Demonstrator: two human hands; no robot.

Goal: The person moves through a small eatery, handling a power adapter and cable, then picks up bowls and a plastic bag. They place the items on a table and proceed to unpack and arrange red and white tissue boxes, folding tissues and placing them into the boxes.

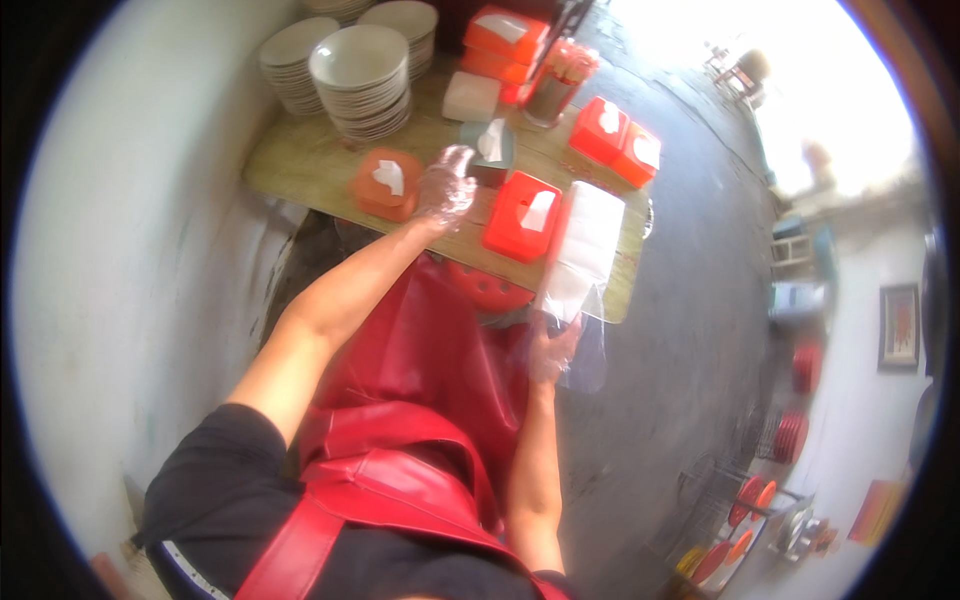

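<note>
My left hand (448, 187), in a clear plastic glove, reaches over the table between an orange tissue box (373, 196) and a grey-green tissue box (475, 136). Its fingertips lie against or just beside the grey-green box; blur hides whether they grip it. A tissue sticks up from each box. My right hand (553, 351), also gloved, grasps the near end of a long pack of white paper tissues (589, 232) in a loose clear wrapper (589, 360). That pack lies along the table's right side, beside a red tissue box (517, 214) with a tissue showing.
Stacked white bowls (360, 67) stand at the wooden table's (300, 169) far left. Behind are stacked red tissue boxes (504, 37), a container of wrapped chopsticks (555, 86) and two red tissue boxes (615, 139). A red stool (487, 289) sits under the near edge.
</note>
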